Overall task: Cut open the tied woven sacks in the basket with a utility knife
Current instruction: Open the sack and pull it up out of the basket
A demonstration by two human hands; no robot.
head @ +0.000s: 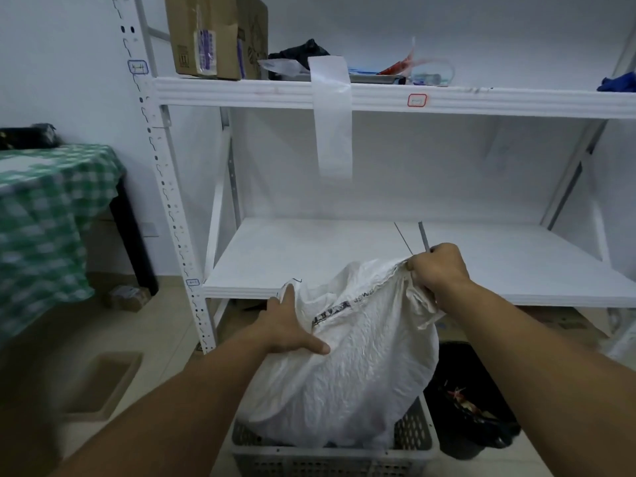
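Note:
A full white woven sack (354, 366) with dark print stands in a grey perforated basket (409, 438) on the floor in front of me. My left hand (292, 325) grips the sack's left upper side, thumb on its front. My right hand (438, 268) is closed on the sack's top right corner, where the fabric bunches. A thin grey rod-like thing (424, 235) sticks up from behind my right fist; I cannot tell whether it is the knife. What lies under the sack in the basket is hidden.
A white metal shelving unit (309, 253) stands right behind the basket, its lower shelf level with the sack's top. A black bin (471, 401) with rubbish is to the right. A green checked table (44, 208) stands at the left. Cardboard boxes (216, 36) sit on the upper shelf.

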